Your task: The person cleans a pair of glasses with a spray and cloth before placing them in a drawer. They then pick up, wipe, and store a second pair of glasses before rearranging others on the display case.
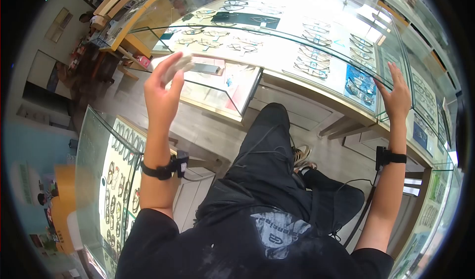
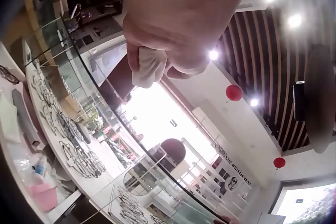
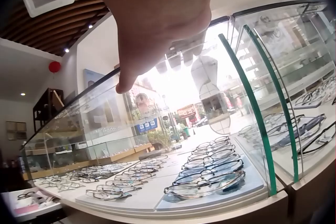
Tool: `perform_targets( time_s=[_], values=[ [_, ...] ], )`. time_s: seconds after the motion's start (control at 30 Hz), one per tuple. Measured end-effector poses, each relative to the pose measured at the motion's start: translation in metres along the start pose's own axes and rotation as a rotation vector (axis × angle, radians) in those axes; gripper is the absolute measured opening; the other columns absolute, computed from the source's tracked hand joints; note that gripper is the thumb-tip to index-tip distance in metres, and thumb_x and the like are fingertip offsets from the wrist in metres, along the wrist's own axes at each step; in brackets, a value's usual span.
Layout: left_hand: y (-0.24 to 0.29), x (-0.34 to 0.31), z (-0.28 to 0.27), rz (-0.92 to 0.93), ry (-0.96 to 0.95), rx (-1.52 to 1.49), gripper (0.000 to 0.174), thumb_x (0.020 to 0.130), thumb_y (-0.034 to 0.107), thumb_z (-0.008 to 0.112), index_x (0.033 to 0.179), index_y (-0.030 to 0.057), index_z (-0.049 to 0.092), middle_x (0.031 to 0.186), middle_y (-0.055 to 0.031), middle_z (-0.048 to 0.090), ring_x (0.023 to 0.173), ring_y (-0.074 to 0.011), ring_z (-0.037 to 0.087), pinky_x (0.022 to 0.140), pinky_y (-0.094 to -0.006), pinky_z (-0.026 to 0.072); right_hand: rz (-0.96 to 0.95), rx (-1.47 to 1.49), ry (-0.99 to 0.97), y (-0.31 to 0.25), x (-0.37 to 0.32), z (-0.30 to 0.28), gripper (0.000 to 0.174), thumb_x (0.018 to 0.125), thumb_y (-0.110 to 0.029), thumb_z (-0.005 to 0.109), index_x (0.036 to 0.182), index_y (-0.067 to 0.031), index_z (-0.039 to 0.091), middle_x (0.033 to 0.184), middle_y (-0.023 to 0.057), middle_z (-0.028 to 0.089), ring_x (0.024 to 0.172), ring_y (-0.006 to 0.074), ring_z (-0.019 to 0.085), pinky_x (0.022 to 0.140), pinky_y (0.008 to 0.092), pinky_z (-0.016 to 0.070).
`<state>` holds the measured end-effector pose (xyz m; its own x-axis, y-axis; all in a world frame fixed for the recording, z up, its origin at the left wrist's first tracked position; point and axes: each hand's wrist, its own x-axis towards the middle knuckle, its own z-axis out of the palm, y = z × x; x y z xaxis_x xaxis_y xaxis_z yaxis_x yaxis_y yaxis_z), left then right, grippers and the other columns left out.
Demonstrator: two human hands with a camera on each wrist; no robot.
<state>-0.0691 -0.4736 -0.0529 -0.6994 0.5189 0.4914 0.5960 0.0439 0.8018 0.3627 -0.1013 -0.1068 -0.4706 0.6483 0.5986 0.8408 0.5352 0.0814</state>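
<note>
A white cloth (image 1: 179,67) is gripped in the left hand (image 1: 166,88), above the pulled-out drawer at the left of the glass display case (image 1: 277,39). In the left wrist view the bunched cloth (image 2: 149,67) pokes out between the thumb and fingers of the left hand (image 2: 173,29). The right hand (image 1: 396,93) is at the right end of the case with fingers extended. In the right wrist view the right hand (image 3: 157,24) touches the top edge of the glass (image 3: 105,79), its fingers partly behind the pane.
Rows of eyeglasses (image 1: 312,61) lie inside the case. The open drawer (image 1: 213,111) holds a grey box (image 1: 205,68) and papers. Another glass case (image 1: 116,180) with glasses stands at the lower left. The person's legs (image 1: 264,140) are in front of the case.
</note>
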Motion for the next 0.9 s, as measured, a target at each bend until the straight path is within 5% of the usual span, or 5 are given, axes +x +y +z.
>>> perform_targets(
  time_s=[0.3,0.37,0.5,0.7,0.9],
  values=[
    [0.038,0.135,0.022,0.396,-0.444,0.334,0.027,0.093,0.009,0.064,0.117,0.0053,0.076,0.114,-0.0169,0.076,0.105,-0.0246,0.074,0.093,-0.0328,0.0545,0.001,0.006,-0.016,0.001,-0.002,-0.002,0.073,0.091,-0.059,0.069,0.147,-0.0153,0.057,0.153,0.0081,0.056,0.141,0.0301,0.052,0.11,0.0403,0.0466],
    [0.027,0.172,0.033,0.607,-0.455,0.542,0.032,0.094,0.02,0.067,0.123,0.0087,0.074,0.109,-0.0148,0.076,0.095,-0.0231,0.072,0.089,-0.0351,0.0548,-0.005,0.001,-0.008,0.001,-0.002,-0.003,0.073,0.09,-0.059,0.069,0.148,-0.0155,0.056,0.153,0.0079,0.056,0.14,0.0303,0.052,0.11,0.0405,0.0466],
    [-0.007,0.21,0.063,0.542,-0.498,0.707,0.05,0.094,0.032,0.069,0.137,0.0071,0.065,0.124,-0.0205,0.072,0.108,-0.032,0.071,0.098,-0.0387,0.0529,0.015,0.025,-0.024,-0.003,-0.001,-0.006,0.072,0.09,-0.057,0.07,0.148,-0.0157,0.056,0.153,0.0075,0.056,0.14,0.0306,0.052,0.11,0.0413,0.046],
    [-0.08,0.234,0.088,0.424,-0.666,0.787,0.091,0.093,0.055,0.068,0.154,-0.0064,0.039,0.145,-0.0356,0.052,0.138,-0.0434,0.051,0.115,-0.0433,0.0415,0.025,0.036,-0.014,-0.003,-0.002,-0.007,0.072,0.089,-0.056,0.072,0.146,-0.0153,0.057,0.153,0.0082,0.056,0.14,0.0312,0.052,0.111,0.0418,0.0453],
    [-0.099,0.248,0.1,0.313,-0.738,0.889,0.109,0.095,0.08,0.044,0.165,0.0012,0.016,0.162,-0.041,0.022,0.157,-0.0491,0.013,0.127,-0.0503,0.0169,0.018,0.037,-0.004,-0.006,0.001,-0.01,0.073,0.087,-0.055,0.074,0.145,-0.0148,0.058,0.152,0.0085,0.056,0.14,0.0312,0.053,0.111,0.0416,0.0452]
  ],
)
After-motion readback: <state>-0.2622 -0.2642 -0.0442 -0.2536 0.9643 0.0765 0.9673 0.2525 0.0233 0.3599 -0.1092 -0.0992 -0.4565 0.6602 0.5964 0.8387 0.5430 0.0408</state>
